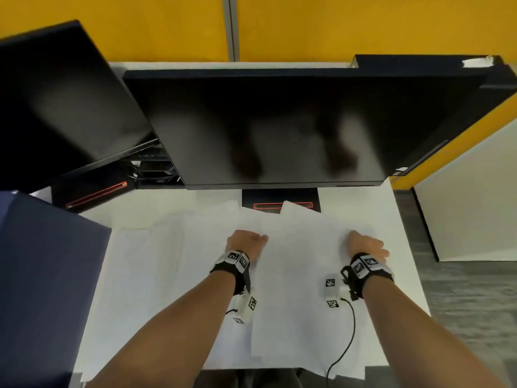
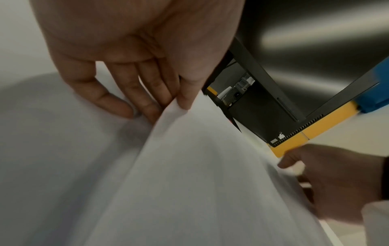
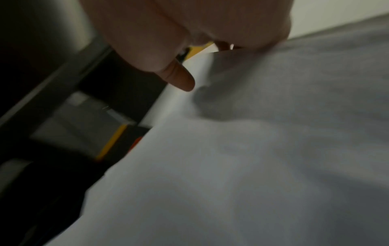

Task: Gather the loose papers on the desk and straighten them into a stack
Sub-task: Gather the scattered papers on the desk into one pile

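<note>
**Dark screens, yellow partitions frame a white desk**

Beyond the grip, a wide black monitor stands unlit on the white desk, a second dark monitor angled up and to its left. Yellow partition panels rise behind both. A dark blue panel sits left of the grip; grey carpet lies to the right.

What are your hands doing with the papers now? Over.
Left hand pinches a lifted sheet's edge. Right hand grips the papers at their right side. Sheets spread loose, not stacked. Monitor stand at the far edge.
</note>
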Tool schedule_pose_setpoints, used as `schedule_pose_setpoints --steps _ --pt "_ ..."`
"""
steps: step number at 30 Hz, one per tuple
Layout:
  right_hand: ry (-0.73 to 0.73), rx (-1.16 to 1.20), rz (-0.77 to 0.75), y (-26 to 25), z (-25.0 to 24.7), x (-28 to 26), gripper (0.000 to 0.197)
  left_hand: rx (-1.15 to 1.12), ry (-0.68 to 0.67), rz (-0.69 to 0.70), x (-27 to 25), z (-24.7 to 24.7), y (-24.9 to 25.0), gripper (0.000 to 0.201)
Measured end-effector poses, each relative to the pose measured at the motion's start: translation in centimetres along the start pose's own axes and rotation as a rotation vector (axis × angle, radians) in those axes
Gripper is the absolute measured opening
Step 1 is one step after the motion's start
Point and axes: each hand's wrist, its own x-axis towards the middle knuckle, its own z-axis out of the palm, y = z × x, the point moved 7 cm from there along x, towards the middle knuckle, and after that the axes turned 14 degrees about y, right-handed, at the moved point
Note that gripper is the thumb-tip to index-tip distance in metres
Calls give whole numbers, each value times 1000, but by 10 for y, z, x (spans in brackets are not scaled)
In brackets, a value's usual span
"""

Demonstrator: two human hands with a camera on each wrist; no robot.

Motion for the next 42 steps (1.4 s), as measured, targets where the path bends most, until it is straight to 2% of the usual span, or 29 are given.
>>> schedule_pose_setpoints --steps 4,7,10,12,13,16,19,21,25,27,29,30,32,33,35,36,38,42 --pt "-77 47 -244 -37 25 -26 48 1 89 60 1 -6 6 37" --pt "-47 61 -194 -12 8 -13 52 -2 129 69 -4 -18 -1 45" --pt "-71 -48 -139 30 7 -12 53 160 3 61 -14 -16 -21 43" --pt "-123 -95 -200 45 19 -27 50 206 -83 88 -24 -6 -32 47" --pt "-155 -97 -255 48 27 -38 49 195 -106 107 -28 -1 -34 42" --pt "-222 -61 -363 51 39 -63 47 130 -76 159 -38 3 -33 28" --pt "-188 -71 -342 66 27 -62 47 144 -37 176 -47 -7 -38 32" --pt "-162 -83 -330 86 22 -62 46 202 -59 181 -55 -8 -51 38" --pt "-204 -123 -420 116 38 -92 52 221 -138 223 -80 12 -74 27" --pt "-226 -183 -335 131 41 -97 61 217 -130 240 -84 13 -81 26" --pt "-191 -212 -224 139 31 -85 73 215 -22 225 -71 -12 -89 27" --pt "-161 -188 -186 138 24 -76 77 228 92 216 -57 -33 -97 36" --pt "-114 -68 -151 129 12 -57 76 306 321 144 -28 -76 -119 71" --pt "-104 -2 -154 121 7 -50 75 326 386 55 -18 -92 -131 88" --pt "-104 77 -187 104 5 -46 78 295 393 -121 -8 -102 -149 112" --pt "-114 92 -206 96 8 -48 80 265 367 -174 -7 -101 -152 116" --pt "-145 116 -251 81 18 -60 84 154 303 -208 -6 -93 -151 111" --pt "-192 173 -313 58 34 -87 76 32 204 -144 -13 -70 -136 79"
